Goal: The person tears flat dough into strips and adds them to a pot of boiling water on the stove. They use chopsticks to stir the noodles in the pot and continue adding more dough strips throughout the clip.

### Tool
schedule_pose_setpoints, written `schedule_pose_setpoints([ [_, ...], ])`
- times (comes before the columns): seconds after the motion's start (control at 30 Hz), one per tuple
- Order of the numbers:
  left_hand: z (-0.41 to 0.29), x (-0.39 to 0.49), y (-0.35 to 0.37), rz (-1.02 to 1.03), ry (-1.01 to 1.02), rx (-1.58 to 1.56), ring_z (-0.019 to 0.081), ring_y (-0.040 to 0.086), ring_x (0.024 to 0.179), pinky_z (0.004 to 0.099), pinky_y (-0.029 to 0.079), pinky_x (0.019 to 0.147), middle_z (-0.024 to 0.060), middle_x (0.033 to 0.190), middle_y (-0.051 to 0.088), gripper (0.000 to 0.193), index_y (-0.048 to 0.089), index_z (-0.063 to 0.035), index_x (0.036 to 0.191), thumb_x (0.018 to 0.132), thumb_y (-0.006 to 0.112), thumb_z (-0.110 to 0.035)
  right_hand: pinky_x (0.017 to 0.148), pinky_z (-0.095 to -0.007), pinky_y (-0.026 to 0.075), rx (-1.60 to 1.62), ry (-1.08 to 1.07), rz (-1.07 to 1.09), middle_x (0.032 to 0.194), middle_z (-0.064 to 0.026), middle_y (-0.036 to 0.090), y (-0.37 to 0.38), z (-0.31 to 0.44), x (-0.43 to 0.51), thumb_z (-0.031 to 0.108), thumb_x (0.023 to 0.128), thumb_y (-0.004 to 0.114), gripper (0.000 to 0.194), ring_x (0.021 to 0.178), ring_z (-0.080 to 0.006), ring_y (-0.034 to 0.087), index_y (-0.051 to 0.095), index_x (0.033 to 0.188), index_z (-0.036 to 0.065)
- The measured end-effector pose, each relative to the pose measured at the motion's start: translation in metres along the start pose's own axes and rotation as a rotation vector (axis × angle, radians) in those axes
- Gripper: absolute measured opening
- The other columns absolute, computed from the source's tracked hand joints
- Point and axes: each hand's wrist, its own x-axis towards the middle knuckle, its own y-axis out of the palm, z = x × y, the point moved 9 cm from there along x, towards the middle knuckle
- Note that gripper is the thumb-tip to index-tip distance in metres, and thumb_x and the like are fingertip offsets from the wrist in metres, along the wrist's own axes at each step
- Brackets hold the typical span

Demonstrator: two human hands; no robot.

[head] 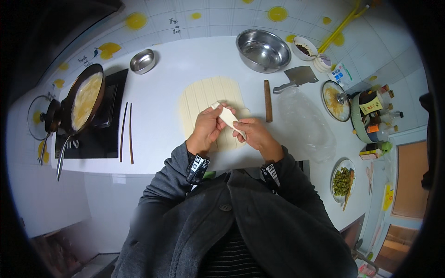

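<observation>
A pale dough strip (228, 118) is held between both hands, slanting down to the right. My left hand (209, 124) grips its upper end with thumb and fingers. The lower end is pinched in my right hand (253, 133). Beneath them, a flat dough sheet (208, 92) cut into several long strips lies on the white countertop. To the right of the sheet lie a wooden rolling pin (268, 100), a cleaver (300, 76) and a clear plastic sheet (306, 128).
At left, a frying pan (87, 100) with pale yellow food stands over a black cooktop (113, 132), beside chopsticks (131, 133). Behind are a small metal bowl (142, 62) and a large steel bowl (263, 52). At right are a glass lid (336, 101) and a plate of chopped greens (342, 182).
</observation>
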Motion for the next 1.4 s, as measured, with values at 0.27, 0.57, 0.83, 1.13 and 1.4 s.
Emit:
schedule_pose_setpoints([
  [0.27,-0.052,-0.026,-0.087,-0.228,0.144,0.089,0.0194,0.059,0.076,0.0231,0.052,0.065,0.0177,0.089,0.058,0.025,0.045,0.0084,0.101,0.09,0.033,-0.01,0.041,-0.0211,0.035,-0.173,-0.005,0.146,0.062,-0.0081,0.054,0.034,-0.014,-0.005,0.014,0.083,0.051,0.022,0.044,-0.0106,0.045,0.056,0.084,-0.007],
  [0.57,-0.114,-0.059,-0.199,-0.542,0.448,-0.155,0.0213,0.06,0.076,0.0239,0.055,0.064,0.0188,0.09,0.057,0.028,0.045,0.0102,0.101,0.09,0.03,-0.011,0.04,-0.0231,0.039,-0.435,0.022,-0.015,0.066,-0.0109,0.057,-0.028,0.007,-0.037,0.009,0.08,0.05,0.018,0.045,-0.0105,0.047,0.056,0.08,-0.007],
  [0.83,-0.113,-0.078,-0.178,-0.773,0.346,1.373,0.0305,0.06,0.071,0.033,0.05,0.062,0.0213,0.091,0.058,0.026,0.054,0.0072,0.093,0.08,0.053,-0.015,0.046,-0.0215,0.043,-0.904,-0.196,0.032,0.061,-0.0105,0.057,0.026,0.062,-0.029,0.008,0.075,0.053,0.017,0.049,-0.0125,0.053,0.06,0.082,-0.006],
  [1.13,-0.048,-0.061,0.027,0.301,0.342,1.151,0.0089,0.048,0.061,0.0232,0.04,0.056,0.004,0.064,0.054,0.03,0.06,0.002,0.087,0.086,0.048,-0.026,0.048,-0.0224,0.046,-0.811,-0.186,0.212,0.068,-0.011,0.059,0.087,0.083,-0.032,0.001,0.075,0.055,0.018,0.056,-0.0144,0.058,0.057,0.091,-0.008],
  [1.4,-0.056,-0.076,-0.008,0.262,0.162,1.18,0.0043,0.038,0.048,0.0196,0.032,0.044,-0.0034,0.051,0.047,0.025,0.063,-0.0005,0.078,0.083,0.055,-0.023,0.058,-0.0242,0.051,-0.614,-0.15,0.091,0.076,-0.0165,0.059,0.05,0.106,-0.05,0.0,0.079,0.047,0.022,0.066,-0.021,0.063,0.051,0.098,-0.01],
])
